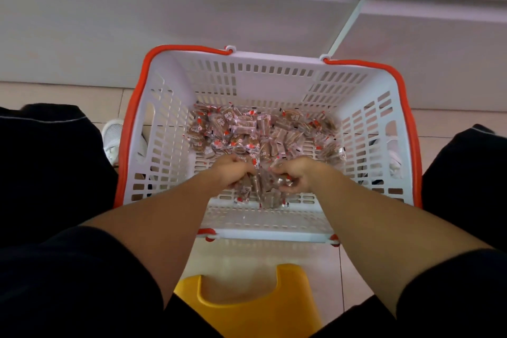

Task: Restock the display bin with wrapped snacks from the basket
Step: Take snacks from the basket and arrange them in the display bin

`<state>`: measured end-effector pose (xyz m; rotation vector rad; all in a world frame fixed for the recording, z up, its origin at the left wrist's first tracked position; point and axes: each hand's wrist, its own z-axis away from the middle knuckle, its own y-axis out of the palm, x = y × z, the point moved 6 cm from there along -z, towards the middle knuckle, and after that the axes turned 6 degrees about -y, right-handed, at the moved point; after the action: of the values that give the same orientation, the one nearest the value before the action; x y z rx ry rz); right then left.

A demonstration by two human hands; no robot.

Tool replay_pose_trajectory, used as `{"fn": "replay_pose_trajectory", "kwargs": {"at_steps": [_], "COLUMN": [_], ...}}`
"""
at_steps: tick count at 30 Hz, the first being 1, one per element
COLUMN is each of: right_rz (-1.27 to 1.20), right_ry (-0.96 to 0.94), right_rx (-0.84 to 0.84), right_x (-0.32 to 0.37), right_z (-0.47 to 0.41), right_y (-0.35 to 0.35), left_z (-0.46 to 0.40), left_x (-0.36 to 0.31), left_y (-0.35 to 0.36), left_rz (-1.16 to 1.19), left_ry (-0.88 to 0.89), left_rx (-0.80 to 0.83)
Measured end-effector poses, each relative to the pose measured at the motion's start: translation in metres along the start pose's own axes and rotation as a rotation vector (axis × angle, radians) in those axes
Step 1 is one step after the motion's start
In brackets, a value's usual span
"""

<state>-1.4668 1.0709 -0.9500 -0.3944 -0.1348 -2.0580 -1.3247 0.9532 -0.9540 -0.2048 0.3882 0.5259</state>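
A white slotted basket (170,129) with an orange rim and handles stands on the floor between my knees. Several small wrapped snacks (263,132), brown in clear wrappers with red marks, lie heaped on its bottom. Both hands are down inside the basket near its front wall. My left hand (230,171) and my right hand (295,174) are curled together around a bunch of wrapped snacks (260,189), which hang below the fingers. The display bin is not in view.
A pale grey cabinet front (192,22) rises just behind the basket. I sit on a yellow stool (247,302). My dark-clad legs flank the basket, with white shoes (112,137) beside it on the tiled floor.
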Motion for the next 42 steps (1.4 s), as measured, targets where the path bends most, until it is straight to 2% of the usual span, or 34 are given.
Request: {"fn": "replay_pose_trajectory", "kwargs": {"at_steps": [4, 10, 16, 19, 23, 25, 29, 34, 38, 42], "right_rz": [0.217, 0.223, 0.22, 0.264, 0.116, 0.041, -0.016, -0.143, -0.174, 0.016], "right_ry": [-0.061, -0.388, -0.625, -0.678, -0.776, -0.839, -0.967, -0.959, -1.065, -1.167], "right_rx": [0.066, 0.283, 0.307, 0.331, 0.381, 0.422, 0.447, 0.4, 0.302, 0.161], "right_x": [0.025, 0.098, 0.158, 0.182, 0.204, 0.208, 0.21, 0.211, 0.219, 0.232], "right_z": [0.034, 0.109, 0.192, 0.237, 0.295, 0.324, 0.359, 0.362, 0.365, 0.372], "right_y": [-0.017, -0.007, -0.019, -0.02, -0.019, -0.019, -0.011, -0.004, -0.016, -0.03], "left_z": [0.024, 0.069, 0.146, 0.2, 0.277, 0.304, 0.328, 0.334, 0.334, 0.332], "left_x": [-0.015, -0.058, -0.136, -0.173, -0.203, -0.209, -0.217, -0.241, -0.255, -0.257], "left_y": [0.003, -0.01, -0.027, -0.043, -0.073, -0.083, -0.088, -0.068, -0.061, -0.059], "left_rz": [0.302, 0.629, 0.495, 0.273, -0.011, 0.022, 0.298, 0.502, 0.534, 0.462], "left_ry": [0.009, 0.141, 0.344, 0.443, 0.564, 0.613, 0.693, 0.803, 0.831, 0.766], "left_rx": [0.187, 0.374, 0.404, 0.343, 0.218, 0.181, 0.197, 0.237, 0.231, 0.305]}}
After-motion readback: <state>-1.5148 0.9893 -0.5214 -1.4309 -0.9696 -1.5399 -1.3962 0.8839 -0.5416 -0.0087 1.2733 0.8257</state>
